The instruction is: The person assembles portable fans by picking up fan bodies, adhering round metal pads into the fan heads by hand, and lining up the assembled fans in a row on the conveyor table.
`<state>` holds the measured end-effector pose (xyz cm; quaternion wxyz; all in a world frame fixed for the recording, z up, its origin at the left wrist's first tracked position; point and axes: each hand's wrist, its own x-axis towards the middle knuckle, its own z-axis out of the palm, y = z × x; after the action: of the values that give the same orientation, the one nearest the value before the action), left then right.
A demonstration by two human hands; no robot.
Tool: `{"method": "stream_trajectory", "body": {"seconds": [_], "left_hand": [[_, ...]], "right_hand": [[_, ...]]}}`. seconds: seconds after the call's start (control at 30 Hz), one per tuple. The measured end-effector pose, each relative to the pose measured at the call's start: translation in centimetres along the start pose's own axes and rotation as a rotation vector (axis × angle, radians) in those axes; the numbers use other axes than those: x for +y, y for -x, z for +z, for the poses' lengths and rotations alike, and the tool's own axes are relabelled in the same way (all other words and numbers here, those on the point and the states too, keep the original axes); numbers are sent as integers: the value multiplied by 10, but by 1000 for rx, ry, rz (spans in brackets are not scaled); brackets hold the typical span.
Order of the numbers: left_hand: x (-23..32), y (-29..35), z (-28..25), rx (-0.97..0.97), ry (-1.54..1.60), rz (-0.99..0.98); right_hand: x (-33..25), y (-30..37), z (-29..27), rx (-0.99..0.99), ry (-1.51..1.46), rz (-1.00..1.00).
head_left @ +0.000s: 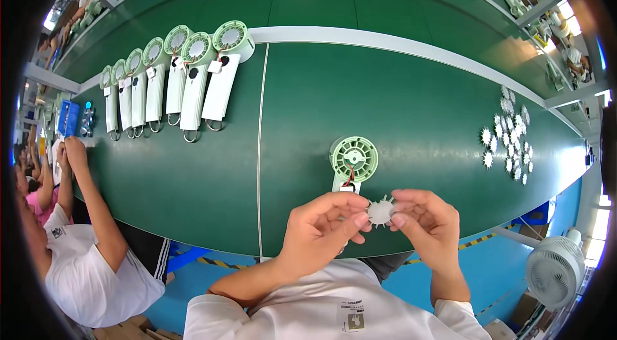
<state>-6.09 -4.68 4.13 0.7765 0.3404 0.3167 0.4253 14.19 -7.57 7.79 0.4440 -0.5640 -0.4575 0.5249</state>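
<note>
A pale round disc with short spikes around its rim (pixel 380 212) is held up between my two hands. My left hand (pixel 324 227) pinches its left edge between thumb and forefinger. On the opposite edge, my right hand (pixel 429 224) grips it the same way. Just beyond my fingers lies a handheld fan (pixel 354 158) with a light green round head. Red wires and a white connector show below that head, and my left hand hides most of its handle.
Several handheld fans with white handles (pixel 215 92) lie in a row at the back left. Loose spiked discs (pixel 509 137) are scattered at the right. A person in a white shirt (pixel 96 269) works at the left, near a blue bin (pixel 68 118). A standing fan (pixel 556 269) is at lower right.
</note>
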Motion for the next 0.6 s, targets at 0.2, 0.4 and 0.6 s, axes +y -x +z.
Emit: {"method": "stream_trajectory", "body": {"seconds": [0.2, 0.4, 0.6], "left_hand": [[-10, 3, -9, -48, 23, 110], [-3, -2, -11, 15, -42, 215], [1, -11, -18, 4, -66, 225]], "right_hand": [[15, -12, -3, -26, 581, -633], [7, -18, 7, 10, 601, -706], [4, -20, 14, -13, 625, -619]]}}
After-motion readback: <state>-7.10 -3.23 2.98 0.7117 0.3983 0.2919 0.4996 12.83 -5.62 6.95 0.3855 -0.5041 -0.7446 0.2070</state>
